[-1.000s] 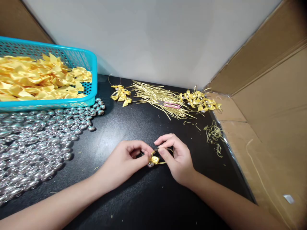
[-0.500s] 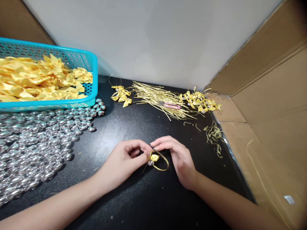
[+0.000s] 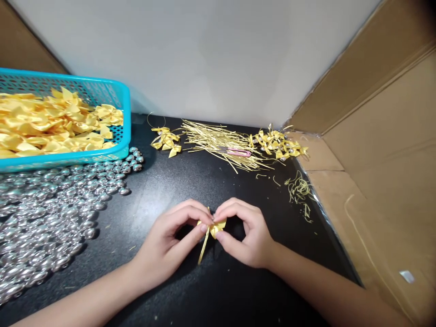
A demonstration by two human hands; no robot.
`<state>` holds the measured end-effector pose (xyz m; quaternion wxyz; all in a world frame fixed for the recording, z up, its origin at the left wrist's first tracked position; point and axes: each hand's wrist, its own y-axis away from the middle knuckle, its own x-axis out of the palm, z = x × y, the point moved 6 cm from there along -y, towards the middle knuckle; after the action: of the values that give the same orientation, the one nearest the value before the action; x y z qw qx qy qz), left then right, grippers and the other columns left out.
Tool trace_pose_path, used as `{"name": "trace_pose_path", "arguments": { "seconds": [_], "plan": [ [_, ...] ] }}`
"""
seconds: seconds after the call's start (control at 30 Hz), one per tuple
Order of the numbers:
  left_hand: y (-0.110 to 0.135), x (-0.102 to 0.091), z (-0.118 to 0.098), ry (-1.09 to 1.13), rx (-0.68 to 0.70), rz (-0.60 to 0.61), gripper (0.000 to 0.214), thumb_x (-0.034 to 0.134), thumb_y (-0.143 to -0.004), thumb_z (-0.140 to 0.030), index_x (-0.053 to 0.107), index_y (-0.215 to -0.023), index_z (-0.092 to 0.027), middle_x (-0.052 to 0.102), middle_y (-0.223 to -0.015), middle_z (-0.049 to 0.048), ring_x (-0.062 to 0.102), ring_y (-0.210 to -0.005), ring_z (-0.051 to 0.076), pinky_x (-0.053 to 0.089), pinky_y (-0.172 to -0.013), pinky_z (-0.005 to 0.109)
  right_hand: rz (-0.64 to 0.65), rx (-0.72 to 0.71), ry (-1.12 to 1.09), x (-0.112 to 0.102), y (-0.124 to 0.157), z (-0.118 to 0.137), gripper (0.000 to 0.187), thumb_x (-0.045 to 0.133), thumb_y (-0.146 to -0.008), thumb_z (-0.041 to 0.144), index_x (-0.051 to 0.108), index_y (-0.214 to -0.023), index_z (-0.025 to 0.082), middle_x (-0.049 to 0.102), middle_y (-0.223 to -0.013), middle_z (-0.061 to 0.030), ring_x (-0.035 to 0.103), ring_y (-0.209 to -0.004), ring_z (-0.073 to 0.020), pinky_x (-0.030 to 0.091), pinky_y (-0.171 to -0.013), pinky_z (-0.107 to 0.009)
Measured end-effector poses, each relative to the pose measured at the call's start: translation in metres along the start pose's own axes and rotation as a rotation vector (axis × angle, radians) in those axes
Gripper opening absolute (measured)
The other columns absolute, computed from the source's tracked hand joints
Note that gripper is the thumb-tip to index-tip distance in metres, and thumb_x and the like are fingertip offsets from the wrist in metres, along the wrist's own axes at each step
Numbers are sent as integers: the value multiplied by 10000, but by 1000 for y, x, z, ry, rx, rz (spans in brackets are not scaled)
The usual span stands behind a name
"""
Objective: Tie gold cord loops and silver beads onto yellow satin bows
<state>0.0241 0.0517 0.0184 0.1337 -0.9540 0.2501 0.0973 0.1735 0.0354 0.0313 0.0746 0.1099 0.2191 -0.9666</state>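
My left hand (image 3: 173, 238) pinches a gold cord (image 3: 203, 249) between thumb and fingertips, and the cord's doubled end points down toward the black table. A yellow ribbon bow (image 3: 217, 228) sits against the cord, pinched by my right hand (image 3: 247, 231) with thumb below and fingers above. Both sets of fingertips nearly meet over the bow. The bead on this piece is mostly hidden by my fingers.
A turquoise basket (image 3: 125, 118) of yellow bows stands at the left, with silver beads (image 3: 64, 218) spread before it. Farther back lie gold cords (image 3: 204, 136), pink-handled snips (image 3: 238, 152), finished bow clusters (image 3: 279, 143) and cord scraps (image 3: 299, 188). Cardboard (image 3: 381, 136) borders the right.
My right hand has closed onto the bow, its fingers curling in from a straighter pose. The cord loop has turned from opening rightward to pointing down. The view has shifted slightly.
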Motion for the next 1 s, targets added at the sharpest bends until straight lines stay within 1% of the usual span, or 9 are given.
{"name": "trace_pose_path", "arguments": {
  "seconds": [0.17, 0.3, 0.4, 0.6, 0.7, 0.77, 0.83, 0.9, 1.0],
  "plan": [
    [2, -2, -2, 18, 21, -56, 202, 558, -892, -73, 674, -885, -239, 663, -884, 11, 631, -838, 145, 484, -771, 237, -54, -42, 29, 0, 0, 3, 152, 635, -759, 68, 637, -826, 205, 688, -786, -51, 664, -733, -170, 556, -689, -313],
    [2, -1, -2, 49, 25, -29, 224, 533, -902, -55, 646, -911, -248, 654, -916, 0, 628, -859, 130, 498, -781, 214, -101, -67, 41, -3, 1, 4, 151, 632, -762, 56, 634, -783, 205, 694, -763, -46, 666, -732, -168, 552, -685, -301],
    [0, -1, -2, 40, 25, -23, 223, 533, -903, -48, 634, -906, -247, 659, -918, -7, 636, -862, 120, 510, -785, 202, -118, -92, 108, -4, 1, 6, 148, 633, -759, 62, 642, -789, 206, 689, -753, -38, 653, -721, -165, 534, -673, -301],
    [-1, -1, -5, -115, 106, -54, 218, 577, -878, -43, 677, -906, -234, 714, -893, -11, 677, -860, 114, 533, -797, 192, -181, -207, 483, -3, 6, 16, 90, 673, -779, 120, 653, -772, 207, 709, -805, -18, 620, -766, -172, 456, -760, -367],
    [1, -1, -8, -197, 154, -85, 222, 601, -860, -32, 688, -920, -227, 739, -887, -15, 695, -844, 108, 543, -800, 184, -214, -267, 656, 2, 11, 22, 107, 667, -799, 116, 647, -775, 218, 743, -847, 18, 618, -805, -171, 389, -878, -418],
    [2, 0, -10, -235, 189, -92, 228, 606, -852, -23, 688, -934, -220, 747, -888, -15, 700, -836, 103, 544, -797, 175, -230, -273, 707, 4, 12, 23, 112, 660, -798, 114, 636, -757, 216, 751, -861, 30, 620, -820, -174, 335, -939, -453],
    [4, 2, -12, -254, 211, -89, 226, 605, -849, -21, 686, -935, -213, 748, -881, -14, 702, -829, 101, 545, -784, 168, -242, -248, 692, 4, 12, 23, 123, 651, -772, 109, 620, -715, 213, 747, -852, 30, 614, -821, -180, 329, -935, -459],
    [4, 3, -12, -260, 203, -93, 213, 604, -847, -28, 685, -926, -209, 746, -868, -12, 703, -824, 106, 546, -778, 173, -241, -216, 606, 2, 10, 22, 138, 639, -738, 98, 605, -672, 214, 734, -829, 22, 603, -809, -181, 373, -876, -429],
    [2, 1, -7, -245, 110, -109, 163, 604, -857, -65, 686, -883, -203, 741, -860, -1, 701, -811, 121, 546, -760, 197, -178, -158, 381, 0, 4, 17, 130, 627, -707, 101, 608, -647, 215, 691, -828, -5, 595, -802, -177, 440, -772, -359]
  ]
}}
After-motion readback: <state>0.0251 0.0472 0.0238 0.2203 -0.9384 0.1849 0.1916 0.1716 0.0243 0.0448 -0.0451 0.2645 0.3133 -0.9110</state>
